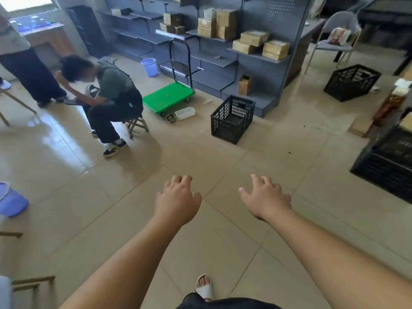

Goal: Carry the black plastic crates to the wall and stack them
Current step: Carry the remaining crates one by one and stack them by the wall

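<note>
A black plastic crate [231, 119] stands on the tiled floor ahead of me, just in front of the grey shelving. A second black crate [352, 82] sits farther off at the right, near a chair. A third black crate [388, 166] fills the right edge, partly cut off. My left hand [177, 200] and my right hand [266, 197] reach forward over bare floor, fingers apart, holding nothing. Both hands are well short of the nearest crate.
A person [107, 97] sits on a small stool at the left; another stands behind. A green platform trolley [168, 97] with a white basket [185, 113] is parked by the grey shelving [223, 59] holding cardboard boxes. Purple buckets [149, 66] and a chair [336, 39] stand around.
</note>
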`<state>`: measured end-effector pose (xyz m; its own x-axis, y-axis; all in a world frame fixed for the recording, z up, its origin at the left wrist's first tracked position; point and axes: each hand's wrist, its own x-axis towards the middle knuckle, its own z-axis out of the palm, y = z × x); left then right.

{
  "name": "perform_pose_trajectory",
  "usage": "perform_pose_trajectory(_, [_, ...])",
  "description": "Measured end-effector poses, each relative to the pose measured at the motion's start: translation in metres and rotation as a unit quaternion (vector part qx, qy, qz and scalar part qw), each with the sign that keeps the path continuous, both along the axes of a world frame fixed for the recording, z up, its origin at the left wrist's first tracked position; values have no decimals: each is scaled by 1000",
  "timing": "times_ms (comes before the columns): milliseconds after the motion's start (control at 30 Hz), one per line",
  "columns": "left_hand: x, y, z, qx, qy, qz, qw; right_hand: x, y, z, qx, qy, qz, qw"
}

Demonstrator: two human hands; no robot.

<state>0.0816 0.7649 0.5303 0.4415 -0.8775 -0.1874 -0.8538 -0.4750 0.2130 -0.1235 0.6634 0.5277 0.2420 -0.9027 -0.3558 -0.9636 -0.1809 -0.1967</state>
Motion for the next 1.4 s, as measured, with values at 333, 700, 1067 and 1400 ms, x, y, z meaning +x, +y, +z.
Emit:
perform_pose_trajectory(333, [29,-192,-6,7,-2,-143,990,5,-138,-3,-3,30,-142,989])
perform_pose_trajectory(700, [-23,-420,-14,28,-6,-207,978,-60,-347,-14,31,21,-203,978])
perform_pose_trajectory(1067, [-62,-610,-19,32,19,-183,982,-93,-550,-6,46,44,-177,982])
perform_pose_trajectory(1400, [-27,-826,-33,4,51,-181,982,-63,-756,-14,42,59,-178,981])
